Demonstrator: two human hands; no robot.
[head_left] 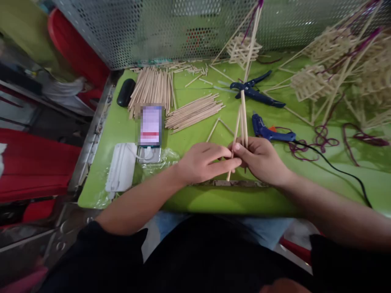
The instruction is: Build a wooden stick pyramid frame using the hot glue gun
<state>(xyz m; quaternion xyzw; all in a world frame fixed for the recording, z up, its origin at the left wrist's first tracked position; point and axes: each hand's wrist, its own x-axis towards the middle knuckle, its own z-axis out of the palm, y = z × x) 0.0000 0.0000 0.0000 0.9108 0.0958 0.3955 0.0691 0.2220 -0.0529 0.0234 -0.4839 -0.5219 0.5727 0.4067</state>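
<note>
While both hands meet, I note sticks (242,122) held upright as one bundle.
Right hand (262,160) grips them shut — left hand (204,162) fingers pinch one stick for alignment.

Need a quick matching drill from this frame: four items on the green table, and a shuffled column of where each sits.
Items:
1. phone
2. glue gun
3. long sticks
4. black case

Places:
A. held upright in the right hand
B. far-left corner of the green table
C. just right of the held sticks, cord trailing right
D. left of the hands, beside the white pad

Pairs: 1-D, 2-C, 3-A, 4-B
</note>
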